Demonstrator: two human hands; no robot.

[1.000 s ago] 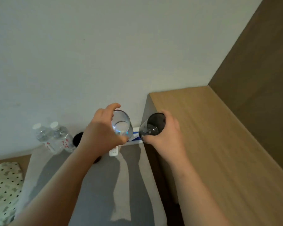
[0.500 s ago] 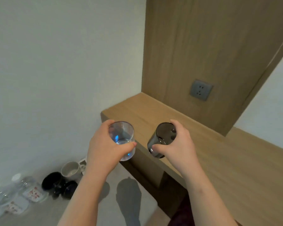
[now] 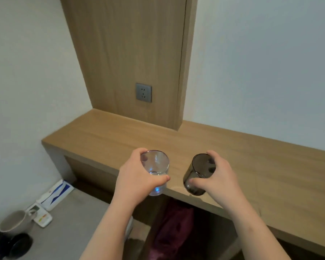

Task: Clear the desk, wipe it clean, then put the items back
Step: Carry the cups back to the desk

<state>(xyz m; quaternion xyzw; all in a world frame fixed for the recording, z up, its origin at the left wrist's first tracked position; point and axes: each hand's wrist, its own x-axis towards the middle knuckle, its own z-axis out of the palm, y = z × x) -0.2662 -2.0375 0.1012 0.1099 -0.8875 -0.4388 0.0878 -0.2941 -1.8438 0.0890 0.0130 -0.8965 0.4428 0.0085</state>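
The clear glass (image 3: 155, 166) and the dark glass (image 3: 198, 175) are both held at the front edge of the wooden desk (image 3: 120, 136), side by side and apart, and neither looks set down. The left hand (image 3: 137, 177) wraps the clear glass, thumb across its near side. The right hand (image 3: 219, 177) grips the dark one the same way.

Both mouths face up and the long axes run near upright, the dark glass leaning a little. The desk top lies just ahead of and below the 2 bases, and each hand is about equally near it, so I judge that putting them back calls for a short reach forward and down.

A wall socket (image 3: 143, 92) sits on the panel behind. A beige mug (image 3: 13, 221) and a remote (image 3: 42, 215) lie on the grey surface (image 3: 73, 218) at lower left.
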